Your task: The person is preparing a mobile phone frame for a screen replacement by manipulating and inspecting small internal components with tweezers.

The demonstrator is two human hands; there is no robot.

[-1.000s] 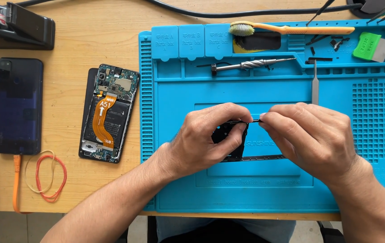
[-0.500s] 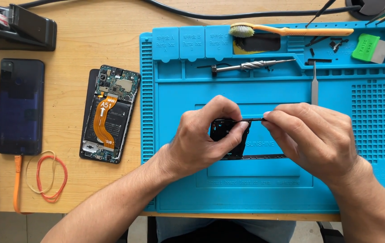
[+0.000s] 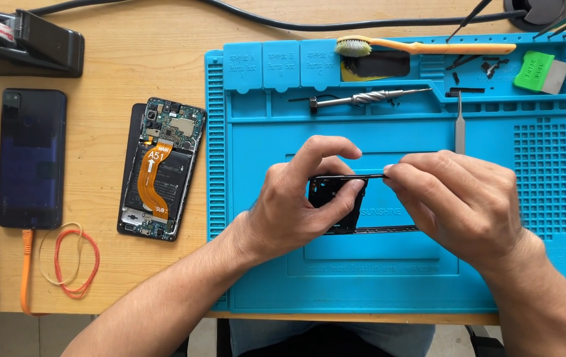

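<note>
Holding a thin black phone frame (image 3: 339,201) over the middle of the blue repair mat (image 3: 375,277), the left hand (image 3: 296,205) curls its fingers around the frame's left end, forefinger arched over the top and thumb underneath. The right hand (image 3: 461,205) has its fingertips pinched shut on the frame's upper rail, just beside the left forefinger; whether a small tool sits in that pinch is hard to tell. To the left, on the wooden table (image 3: 131,59), lies an opened phone (image 3: 160,168) with its orange ribbon cable showing, then a dark phone (image 3: 32,158) joined to an orange cable (image 3: 25,271), with a rubber band (image 3: 71,261) beside it. Farther back, the mat's trays hold a metal pry tool (image 3: 459,125), a screwdriver handle (image 3: 362,99), a few small black parts (image 3: 474,69) and a green scraper (image 3: 540,71). A toothbrush (image 3: 421,46) lies across the far compartments, and a black tape dispenser (image 3: 25,43) stands at the table's far left corner.
</note>
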